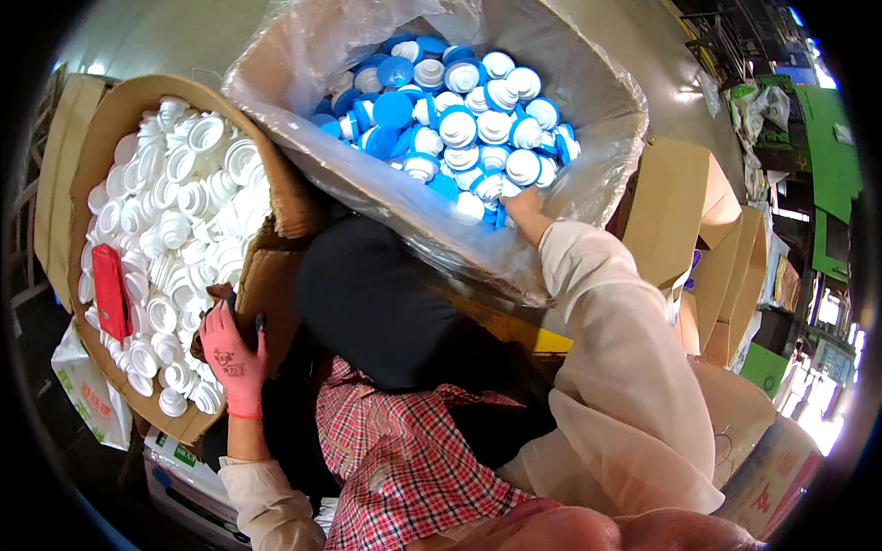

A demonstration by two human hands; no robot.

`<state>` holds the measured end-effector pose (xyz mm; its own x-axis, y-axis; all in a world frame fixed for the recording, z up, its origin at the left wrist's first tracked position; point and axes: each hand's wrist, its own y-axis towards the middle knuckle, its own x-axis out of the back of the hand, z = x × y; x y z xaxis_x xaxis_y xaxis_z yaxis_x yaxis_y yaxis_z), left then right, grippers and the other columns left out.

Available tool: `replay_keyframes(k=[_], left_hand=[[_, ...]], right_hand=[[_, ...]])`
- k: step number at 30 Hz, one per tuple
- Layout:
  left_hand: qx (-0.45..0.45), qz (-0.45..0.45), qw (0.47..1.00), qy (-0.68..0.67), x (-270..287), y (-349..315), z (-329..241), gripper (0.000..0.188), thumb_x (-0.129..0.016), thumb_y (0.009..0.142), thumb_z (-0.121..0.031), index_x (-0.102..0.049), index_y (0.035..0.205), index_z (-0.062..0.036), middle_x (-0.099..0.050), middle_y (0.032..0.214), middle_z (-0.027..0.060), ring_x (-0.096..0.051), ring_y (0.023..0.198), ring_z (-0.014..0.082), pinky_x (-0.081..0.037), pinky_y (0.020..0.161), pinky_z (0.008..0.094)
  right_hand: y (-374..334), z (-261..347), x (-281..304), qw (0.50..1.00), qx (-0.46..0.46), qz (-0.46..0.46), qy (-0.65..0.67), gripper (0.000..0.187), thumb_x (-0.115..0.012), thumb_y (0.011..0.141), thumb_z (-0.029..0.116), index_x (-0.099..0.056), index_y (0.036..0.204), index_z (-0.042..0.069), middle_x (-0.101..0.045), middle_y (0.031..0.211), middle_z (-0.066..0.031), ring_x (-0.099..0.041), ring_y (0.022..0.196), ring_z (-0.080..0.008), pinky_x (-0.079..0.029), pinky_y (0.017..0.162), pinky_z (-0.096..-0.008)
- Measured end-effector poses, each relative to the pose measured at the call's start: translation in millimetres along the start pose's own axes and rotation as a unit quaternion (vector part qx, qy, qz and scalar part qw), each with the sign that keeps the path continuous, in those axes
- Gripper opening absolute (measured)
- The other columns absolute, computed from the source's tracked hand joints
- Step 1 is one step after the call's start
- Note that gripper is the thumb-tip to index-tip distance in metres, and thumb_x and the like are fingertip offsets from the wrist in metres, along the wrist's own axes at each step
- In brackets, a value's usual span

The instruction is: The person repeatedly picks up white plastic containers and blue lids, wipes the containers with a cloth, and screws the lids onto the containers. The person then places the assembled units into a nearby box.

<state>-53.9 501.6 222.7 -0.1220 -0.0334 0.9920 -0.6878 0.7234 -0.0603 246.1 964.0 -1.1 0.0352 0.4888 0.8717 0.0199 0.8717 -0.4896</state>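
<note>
The lined box (597, 188) stands ahead with its mouth open; its clear liner (367, 197) folds over the rim. Bare liner wall shows to the right of the blue-and-white caps (459, 127), leaving some room on that side. The small box (292, 197) stands to the left, its white caps (175, 230) piled close to the rim. The two boxes nearly meet at the top; a dark-clad knee (367, 294) fills the space below. Cardboard (675, 184) stands just beyond the right side of the lined box.

The right hand (525, 207), bare, reaches over the near rim, its fingers among the blue-and-white caps at the near edge of the heap. The fingertips are partly hidden; grip and spread cannot be told. The left hand (234, 356), in a pink glove, is at the near right edge of the small box, beside the white caps. Its thumb stands apart from the fingers; whether it has hold of anything cannot be told. A red object (111, 292) lies on the white caps, well left of it.

Print shows on the glove, on a white bag (92, 386) with orange-red marks, and on a carton (767, 477) with red marks at lower right
</note>
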Motion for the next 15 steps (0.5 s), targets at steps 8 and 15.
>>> replay_keyframes(k=[8,15], left_hand=[[-0.008,-0.012,1.000,-0.012,5,2,-1,0.057,-0.074,0.079,-0.021,-0.052,0.125,0.0044,-0.058,0.119,0.0203,-0.052,0.116,0.0366,-0.035,0.108,0.0470],[-0.014,-0.023,1.000,-0.005,5,2,-1,0.057,-0.074,0.079,-0.025,-0.053,0.124,0.0032,-0.059,0.117,0.0180,-0.054,0.111,0.0341,-0.037,0.104,0.0450]], right_hand=[[-24,4,8,0.999,0.046,-0.009,0.017,0.081,-0.077,0.079,0.032,-0.035,0.141,0.001,-0.058,0.130,-0.0239,-0.052,0.122,-0.0433,-0.043,0.104,-0.0484],[-2,-16,1,0.986,0.159,-0.024,0.038,0.042,-0.070,0.084,0.023,-0.060,0.115,-0.002,-0.064,0.117,-0.0281,-0.061,0.111,-0.0424,-0.050,0.092,-0.0480]])
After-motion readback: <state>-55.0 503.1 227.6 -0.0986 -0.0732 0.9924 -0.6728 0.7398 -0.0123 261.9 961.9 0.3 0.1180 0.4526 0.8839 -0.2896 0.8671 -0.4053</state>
